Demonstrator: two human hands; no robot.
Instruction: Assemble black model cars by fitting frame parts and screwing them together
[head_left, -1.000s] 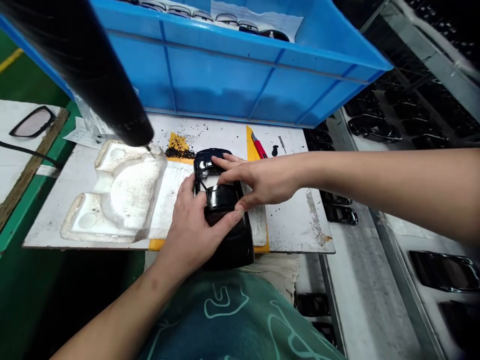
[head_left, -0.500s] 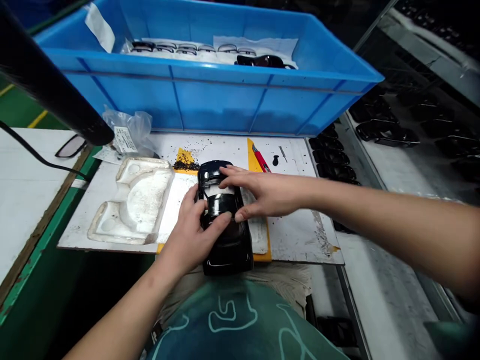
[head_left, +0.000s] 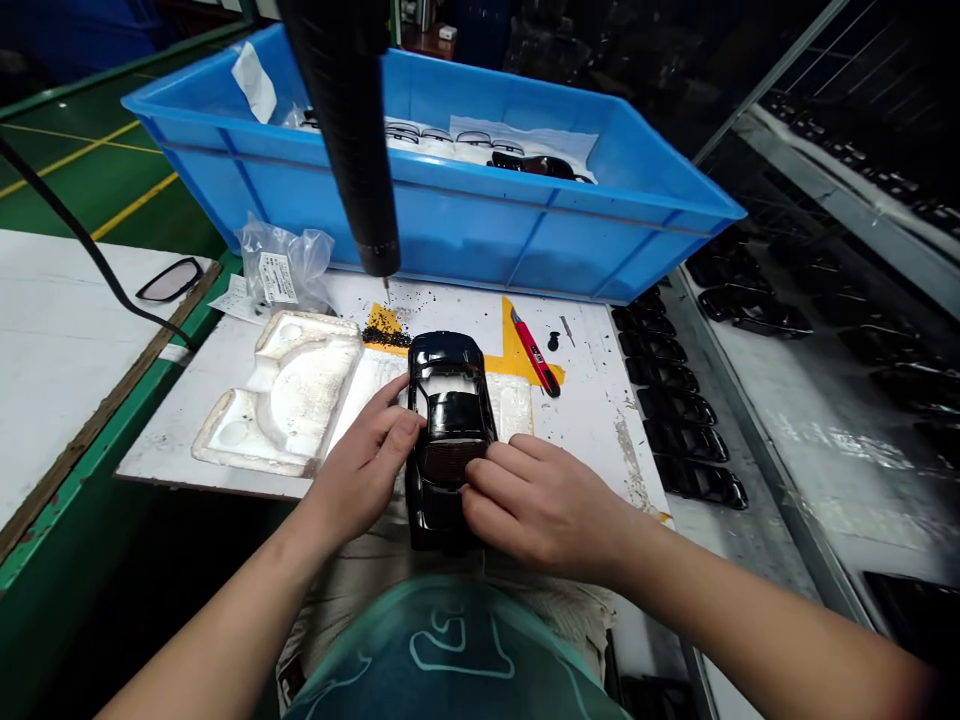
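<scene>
At the work board (head_left: 592,420): glossy black model car (head_left: 450,400) gripped between both hands

Your left hand (head_left: 364,460) is narrow and curled, coming in from the left, with its fingertips (head_left: 411,425) pressed against the car's left side at the cabin. Your right hand (head_left: 544,505) is narrow as well, its fingers (head_left: 487,480) wrapped over the car's near half from the right. Between them, the two hands hold the car.

It lies lengthwise on a white foam pad (head_left: 514,410), with its near end reaching past the board's front edge. White shows through its window openings.

Just left of it sits a white foam tray (head_left: 277,395). To the right, a red utility knife (head_left: 534,350) lies on yellow tape (head_left: 504,350). Black crumbs (head_left: 382,338) are scattered on the board beyond the car, under the tip of a black hanging tool (head_left: 352,130). Behind the board stands a blue plastic crate (head_left: 420,225). Rows of black parts (head_left: 675,405) line the right side.
</scene>
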